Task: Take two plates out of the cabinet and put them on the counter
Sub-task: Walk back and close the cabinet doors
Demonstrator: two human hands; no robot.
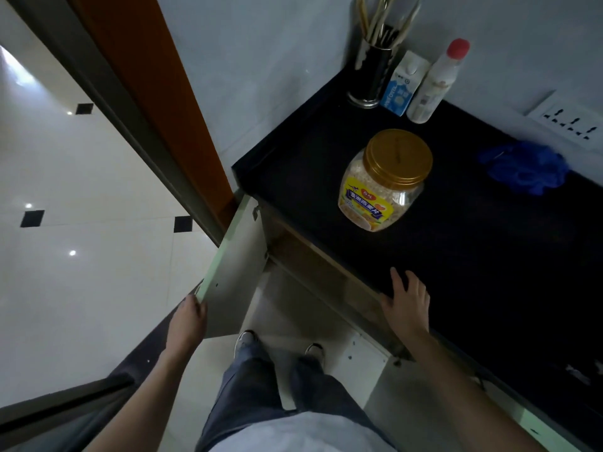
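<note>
A pale cabinet door (236,265) under the black counter (473,256) is swung open to the left. My left hand (189,316) grips the door's outer edge near its lower corner. My right hand (406,300) rests flat on the counter's front edge, fingers spread, holding nothing. The cabinet's inside lies in shadow below the counter lip. No plates are visible in it or on the counter.
On the counter stand a gold-lidded jar of oats (385,181), a utensil holder (373,73), a small carton (403,86), a red-capped white bottle (435,83) and a blue cloth (525,168). A wall socket (571,122) is at the right. An orange door frame (156,93) stands left.
</note>
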